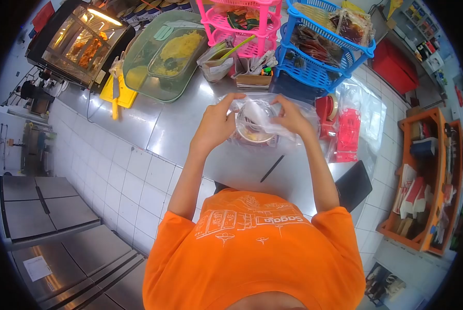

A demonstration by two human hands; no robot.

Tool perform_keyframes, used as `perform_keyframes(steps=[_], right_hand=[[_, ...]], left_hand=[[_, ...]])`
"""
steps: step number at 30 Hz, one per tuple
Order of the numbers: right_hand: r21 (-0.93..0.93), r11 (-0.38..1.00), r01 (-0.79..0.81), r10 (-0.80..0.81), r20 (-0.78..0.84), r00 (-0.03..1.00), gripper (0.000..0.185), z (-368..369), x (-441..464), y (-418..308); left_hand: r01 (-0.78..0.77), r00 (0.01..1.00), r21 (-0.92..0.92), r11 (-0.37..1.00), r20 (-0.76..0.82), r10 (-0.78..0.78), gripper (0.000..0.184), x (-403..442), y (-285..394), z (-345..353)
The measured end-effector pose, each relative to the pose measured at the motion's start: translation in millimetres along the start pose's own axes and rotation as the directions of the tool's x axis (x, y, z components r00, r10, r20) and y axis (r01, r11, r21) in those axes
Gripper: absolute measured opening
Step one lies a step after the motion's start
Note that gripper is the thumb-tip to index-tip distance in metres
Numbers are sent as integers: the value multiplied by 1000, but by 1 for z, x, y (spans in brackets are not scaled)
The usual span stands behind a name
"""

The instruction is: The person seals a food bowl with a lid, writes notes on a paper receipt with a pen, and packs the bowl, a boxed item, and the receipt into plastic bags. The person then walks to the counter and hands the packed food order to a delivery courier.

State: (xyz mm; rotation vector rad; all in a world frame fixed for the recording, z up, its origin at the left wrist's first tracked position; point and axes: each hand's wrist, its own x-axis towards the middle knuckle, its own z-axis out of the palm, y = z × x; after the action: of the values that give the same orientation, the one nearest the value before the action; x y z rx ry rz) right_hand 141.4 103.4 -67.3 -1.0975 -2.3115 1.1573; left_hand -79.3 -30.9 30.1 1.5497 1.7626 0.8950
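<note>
A clear plastic bag (pixel 305 114) lies around a round bowl (pixel 256 135) on the steel counter in front of me. Some yellowish food shows inside the bowl, too blurred to name. On the bag's left side my left hand (pixel 217 124) curls its fingers over the upper edge of the plastic. My right hand (pixel 292 118) pinches the plastic on the opposite side, above the bowl's right rim. Folds of the bag cover part of the bowl.
Behind the bowl stand a small box of pens (pixel 253 81), a pink rack (pixel 262 31) and a blue basket rack (pixel 314 77). A tape dispenser (pixel 325 111) sits right. A knife (pixel 115 98) lies on a yellow board (pixel 130 98). A black pen (pixel 272 169) rests nearer me.
</note>
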Motion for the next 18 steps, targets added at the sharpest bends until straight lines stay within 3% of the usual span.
perform_keyframes(steps=[2, 5, 8, 11, 14, 17, 18], right_hand=[[-114, 993, -17, 15, -16, 1000, 54, -10, -11, 11], [168, 983, -77, 46, 180, 983, 50, -26, -23, 2], [612, 791, -8, -127, 178, 976, 45, -15, -21, -16], [517, 850, 98, -97, -30, 995, 37, 22, -9, -8], [345, 933, 103, -39, -189, 981, 30, 37, -6, -13], [-73, 993, 90, -112, -426, 898, 22, 33, -12, -11], [82, 995, 48, -17, -347, 938, 24, 30, -16, -13]], left_hand=[[-11, 999, -7, 1000, 33, 11, 47, -3, 11, 1], [28, 999, 110, 994, 15, -30, 43, -1, 26, 9], [-165, 972, 101, 981, -150, 179, 38, 6, 0, 25], [-25, 990, 292, 956, -124, 64, 42, 4, 6, 25], [41, 980, 401, 915, -195, 42, 37, 2, 7, 31], [21, 989, 443, 896, -142, 47, 38, 0, 2, 36], [21, 995, 448, 894, -99, 26, 38, 0, 0, 40]])
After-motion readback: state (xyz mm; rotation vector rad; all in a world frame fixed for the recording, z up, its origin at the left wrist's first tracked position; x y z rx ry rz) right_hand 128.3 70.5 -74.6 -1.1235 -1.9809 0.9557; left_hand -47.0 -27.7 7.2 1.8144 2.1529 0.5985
